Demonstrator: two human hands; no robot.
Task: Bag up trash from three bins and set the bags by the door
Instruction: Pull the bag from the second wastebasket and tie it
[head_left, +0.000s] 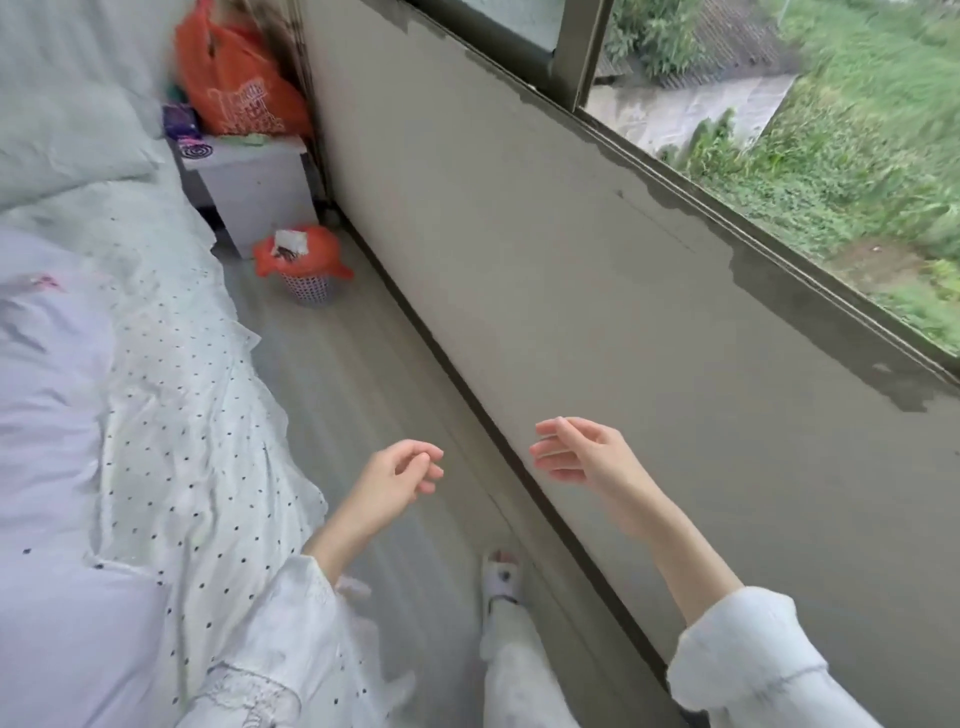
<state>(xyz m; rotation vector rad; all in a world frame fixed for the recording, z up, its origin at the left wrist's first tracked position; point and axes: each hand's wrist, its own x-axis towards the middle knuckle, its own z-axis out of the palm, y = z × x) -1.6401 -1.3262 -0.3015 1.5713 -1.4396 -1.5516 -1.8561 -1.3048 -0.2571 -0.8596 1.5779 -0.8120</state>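
Both hands are raised in front of the body and hold nothing: the left hand (400, 475) has its fingers loosely curled, the right hand (576, 454) has its fingers relaxed and slightly bent, and the two are well apart from the bin. The small bin (306, 286), a pale lattice basket lined with an orange bag (317, 249), stands on the floor at the far end of the narrow gap between bed and wall, just beside the white nightstand (249, 187). Paper and dark scraps show in its mouth, so the load is probably light. The liner looks like thin, soft, crinkly plastic that would tear if yanked; the best hold is likely the loose orange rim draped over the basket's edge, gathered upward, perhaps with the other hand steadying the light basket so it does not lift with the bag. A second, fuller orange bag (234, 78) sits on top of the nightstand. The floor (353, 395) is smooth, grey and bare along the passage. The bed (156, 364), with a dotted white cover, crowds the left side, and a grey wall under a window (779, 156) closes the right, so there is little room to work
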